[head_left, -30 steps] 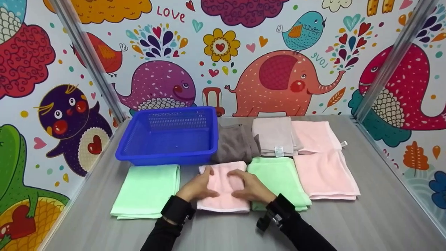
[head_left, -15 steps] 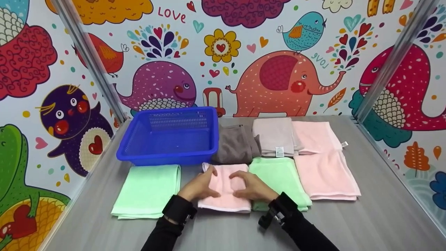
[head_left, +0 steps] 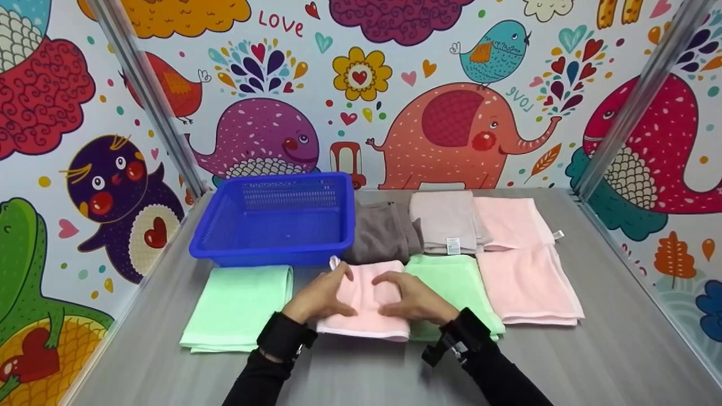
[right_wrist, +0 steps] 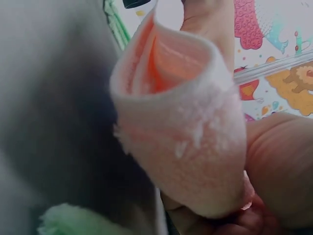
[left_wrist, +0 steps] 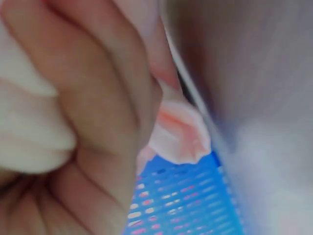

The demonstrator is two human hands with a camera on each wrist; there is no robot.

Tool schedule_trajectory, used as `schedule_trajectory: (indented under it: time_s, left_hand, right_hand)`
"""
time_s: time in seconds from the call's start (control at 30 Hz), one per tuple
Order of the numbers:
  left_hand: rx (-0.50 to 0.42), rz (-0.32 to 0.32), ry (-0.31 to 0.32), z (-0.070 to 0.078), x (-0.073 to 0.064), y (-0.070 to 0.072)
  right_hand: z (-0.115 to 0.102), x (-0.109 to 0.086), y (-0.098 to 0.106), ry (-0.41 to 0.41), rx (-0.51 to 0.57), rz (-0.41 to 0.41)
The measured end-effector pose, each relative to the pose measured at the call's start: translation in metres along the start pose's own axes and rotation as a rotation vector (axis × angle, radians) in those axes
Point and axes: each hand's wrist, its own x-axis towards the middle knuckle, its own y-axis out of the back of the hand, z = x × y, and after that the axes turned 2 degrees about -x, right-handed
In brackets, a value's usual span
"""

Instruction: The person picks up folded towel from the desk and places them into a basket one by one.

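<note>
Both hands grip a folded pink towel [head_left: 365, 301] in the middle of the head view. The left hand [head_left: 318, 294] pinches its left side, and a white-edged corner pokes up past the fingertips. On the other side the right hand [head_left: 420, 299] bunches the cloth between thumb and fingers. Seen from the right wrist, the pink towel [right_wrist: 181, 142] curves into a loop with its folded layers showing, raised off the grey surface. In the left wrist view a rolled corner of the towel [left_wrist: 181, 132] sticks out beyond the left hand [left_wrist: 93, 98].
A blue plastic basket [head_left: 276, 252] stands behind, at the left. Folded green towels lie at the left [head_left: 237, 310] and right [head_left: 451, 282] of the hands. Behind are a dark grey cloth [head_left: 381, 231] and a light grey towel [head_left: 443, 220]; pink towels [head_left: 527, 282] lie farther right.
The pink towel has been squeezed and lifted slightly, its front edge now bulging and its back left corner sticking up. The hands have barely shifted; the other towels and basket stay put.
</note>
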Motion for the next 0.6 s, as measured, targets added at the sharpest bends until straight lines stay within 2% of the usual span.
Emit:
schedule_trajectory:
  time_s: [0.3, 0.43, 0.6]
  left_hand:
    - [0.023, 0.048, -0.074, 0.015, -0.008, 0.02]
    - [0.021, 0.095, -0.105, 0.019, -0.012, 0.026]
    - [0.02, 0.184, -0.119, 0.023, -0.01, 0.031]
  right_hand:
    - [-0.021, -0.006, 0.015, 0.043, 0.005, 0.063]
    - [-0.029, -0.006, 0.02, 0.063, -0.002, 0.107]
    - [-0.035, -0.003, 0.026, 0.091, -0.021, 0.159]
